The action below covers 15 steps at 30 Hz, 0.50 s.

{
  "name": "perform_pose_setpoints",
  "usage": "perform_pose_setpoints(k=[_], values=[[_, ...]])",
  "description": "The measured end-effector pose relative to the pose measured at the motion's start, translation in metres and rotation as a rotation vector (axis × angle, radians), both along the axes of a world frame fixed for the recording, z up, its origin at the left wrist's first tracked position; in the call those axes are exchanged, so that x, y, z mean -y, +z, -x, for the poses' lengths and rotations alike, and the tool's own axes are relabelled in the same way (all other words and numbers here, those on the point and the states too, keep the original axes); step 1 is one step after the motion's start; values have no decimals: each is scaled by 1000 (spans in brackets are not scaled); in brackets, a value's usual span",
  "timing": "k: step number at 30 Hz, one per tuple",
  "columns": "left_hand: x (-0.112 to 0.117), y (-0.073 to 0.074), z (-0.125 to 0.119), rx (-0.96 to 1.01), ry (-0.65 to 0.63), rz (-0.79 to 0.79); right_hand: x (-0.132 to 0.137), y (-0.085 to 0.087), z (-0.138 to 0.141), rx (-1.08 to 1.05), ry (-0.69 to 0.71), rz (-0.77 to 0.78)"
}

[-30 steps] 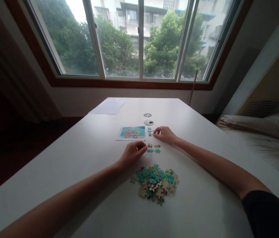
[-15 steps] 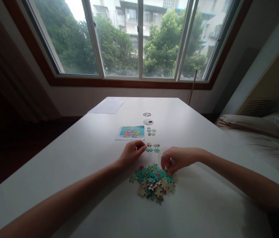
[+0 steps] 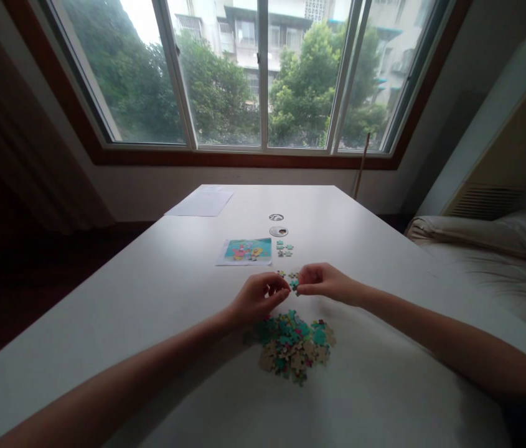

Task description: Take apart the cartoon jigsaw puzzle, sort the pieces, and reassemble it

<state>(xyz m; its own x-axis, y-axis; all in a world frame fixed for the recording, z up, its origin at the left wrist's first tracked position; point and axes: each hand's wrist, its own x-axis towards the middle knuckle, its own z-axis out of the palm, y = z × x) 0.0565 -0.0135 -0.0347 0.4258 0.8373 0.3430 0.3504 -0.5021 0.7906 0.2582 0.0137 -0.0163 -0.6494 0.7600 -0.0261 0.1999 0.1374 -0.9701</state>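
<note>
Nearest on the white tabletop (image 3: 384,398) lies a heap of puzzle pieces (image 3: 293,345), mostly teal with some cream and red, piled loosely over one another. Just beyond it the left hand (image 3: 260,297) rests with its fingers curled nearly closed, thumb and forefinger tips drawn together. Whether they pinch anything I cannot tell. Facing it, the right hand (image 3: 321,281) is closed in a fine pinch on a teal piece (image 3: 294,285), held just above the tabletop between the two hands.

Such a piece looks like thin, light, stiff card. It should need almost no force. Its tabs could bend or slip, so a thumb-and-forefinger hold across the flat body, or by its edges, seems best.

A little farther on, two small loose pieces (image 3: 282,273) lie flat, touching nothing. Beyond them sits a colourful picture card (image 3: 244,251), with a small cluster of joined pieces (image 3: 284,249) just to its right. Farther back are two round discs (image 3: 278,231), then a paper sheet (image 3: 201,202) near the far edge, below the window (image 3: 263,74). A bed (image 3: 487,249) stands well off to the right.
</note>
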Motion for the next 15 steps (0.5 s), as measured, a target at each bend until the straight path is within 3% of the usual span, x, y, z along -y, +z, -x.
perform_pose_setpoints(k=[5, 11, 13, 15], values=[[3, 2, -3, 65, -24, 77, 8, -1, 9, -45, -163, 57], [2, 1, -6, 109, -11, 117, 18, 4, 15, -104, -191, 42], [1, 1, -6, 129, -25, 145, 19, 2, 15, -78, -178, -13], [0, 1, -6, 150, -33, 170, 19, 0, 12, -13, -183, -187]])
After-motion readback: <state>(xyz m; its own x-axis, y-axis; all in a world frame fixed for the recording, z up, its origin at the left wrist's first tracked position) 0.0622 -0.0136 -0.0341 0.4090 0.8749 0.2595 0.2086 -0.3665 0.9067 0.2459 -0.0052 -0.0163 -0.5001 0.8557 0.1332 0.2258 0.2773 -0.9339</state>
